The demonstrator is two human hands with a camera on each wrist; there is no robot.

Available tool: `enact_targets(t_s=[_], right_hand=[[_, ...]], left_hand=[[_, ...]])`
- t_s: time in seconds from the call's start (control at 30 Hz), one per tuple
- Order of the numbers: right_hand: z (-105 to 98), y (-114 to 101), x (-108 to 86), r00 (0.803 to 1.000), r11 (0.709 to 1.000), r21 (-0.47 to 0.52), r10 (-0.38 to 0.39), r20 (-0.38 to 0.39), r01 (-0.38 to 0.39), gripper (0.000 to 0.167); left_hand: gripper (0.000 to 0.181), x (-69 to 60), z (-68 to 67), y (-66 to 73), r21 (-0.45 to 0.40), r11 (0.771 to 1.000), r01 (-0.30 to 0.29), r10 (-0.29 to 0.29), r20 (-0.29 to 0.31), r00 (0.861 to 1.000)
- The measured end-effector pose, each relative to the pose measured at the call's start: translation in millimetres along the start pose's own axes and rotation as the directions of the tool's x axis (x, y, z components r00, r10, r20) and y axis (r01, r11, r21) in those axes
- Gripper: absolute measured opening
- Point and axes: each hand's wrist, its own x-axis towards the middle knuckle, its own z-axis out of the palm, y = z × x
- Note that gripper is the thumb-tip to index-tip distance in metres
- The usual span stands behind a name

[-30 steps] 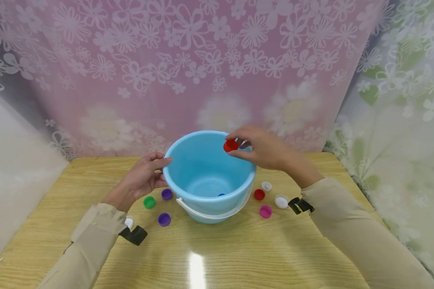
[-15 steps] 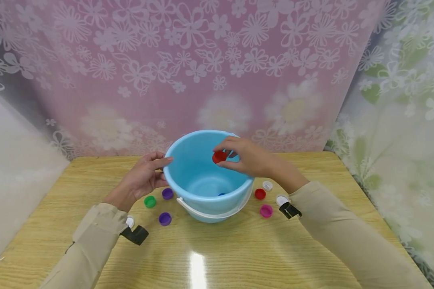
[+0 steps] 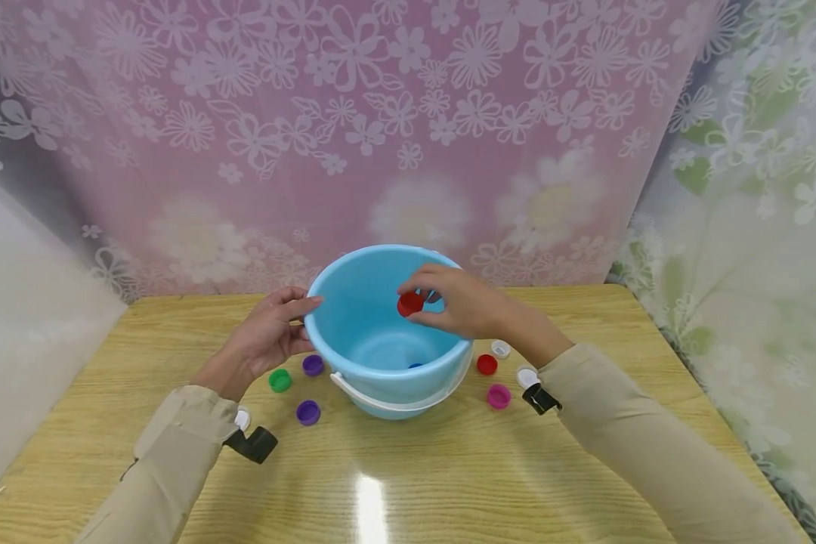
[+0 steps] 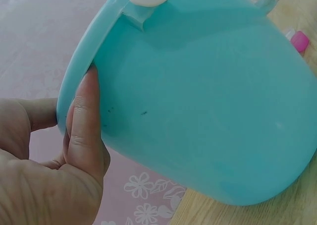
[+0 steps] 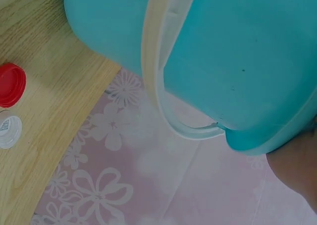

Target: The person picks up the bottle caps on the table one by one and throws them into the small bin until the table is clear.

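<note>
A light blue bucket (image 3: pixel 394 389) with a white handle (image 3: pixel 408 408) stands tilted on the table, its mouth toward me. My left hand (image 3: pixel 275 329) grips the left side of its rim, thumb over the edge and fingers on the outer wall, as the left wrist view also shows. Over the bucket's mouth, my right hand (image 3: pixel 465 302) pinches a red bottle cap (image 3: pixel 410 304) between thumb and fingers. Low inside the bucket, part of a blue cap (image 3: pixel 415 366) peeks above the near rim. In the right wrist view the bucket wall hides the fingers and the held cap.
Left of the bucket lie a green cap (image 3: pixel 280 380), two purple caps (image 3: pixel 308 412) and a white cap (image 3: pixel 242 418) by the sleeve. On its right are a red cap (image 3: pixel 486 365), a pink cap (image 3: pixel 499 397) and two white caps (image 3: pixel 500 349). A floral curtain (image 3: pixel 408 151) hangs behind the table.
My right hand has moved left and slightly down with the red bottle cap, from the bucket's right rim to over its mouth. The left hand and bucket have stayed in place.
</note>
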Motion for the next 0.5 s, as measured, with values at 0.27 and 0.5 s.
enact_targets(t_s=[0.27, 0.5], right_hand=[[-0.4, -3.4, 0.2, 0.996, 0.996, -0.05, 0.07, 0.051, -0.068, 0.035], [0.1, -4.5, 0.2, 0.991, 0.991, -0.081, 0.114, 0.072, -0.108, 0.035]], left_hand=[[0.02, 0.2, 0.7, 0.3, 0.003, 1.0, -0.003, 0.003, -0.001, 1.0], [0.02, 0.4, 0.6, -0.4, -0.001, 1.0, 0.0, 0.0, -0.005, 1.0]])
